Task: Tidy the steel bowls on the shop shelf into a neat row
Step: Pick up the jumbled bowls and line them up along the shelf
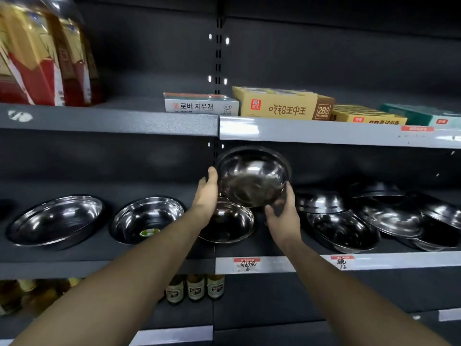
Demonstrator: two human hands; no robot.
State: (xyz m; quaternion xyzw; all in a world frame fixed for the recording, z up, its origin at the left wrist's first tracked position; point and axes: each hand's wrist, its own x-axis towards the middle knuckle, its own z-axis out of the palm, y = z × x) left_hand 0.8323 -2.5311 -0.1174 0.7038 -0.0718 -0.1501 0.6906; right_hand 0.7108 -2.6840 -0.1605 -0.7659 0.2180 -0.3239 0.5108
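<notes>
A steel bowl [252, 177] is held tilted in the air above the middle shelf [107, 267], its inside facing me. My right hand [283, 212] grips its lower right rim. My left hand [207, 196] lies with straight fingers against its left side. Directly below rests another steel bowl [228, 222]. Two more steel bowls, one at the far left [56, 222] and one with a green sticker [147, 219], stand spaced out on the left. On the right, a jumble of bowls [389, 216] lies overlapping, some upside down.
The upper shelf [324, 133] hangs close above the lifted bowl and carries cardboard boxes [274, 104] and large oil bottles [42, 53]. Small brown bottles [194, 287] stand on the shelf below. Price tags [247, 264] line the shelf edge.
</notes>
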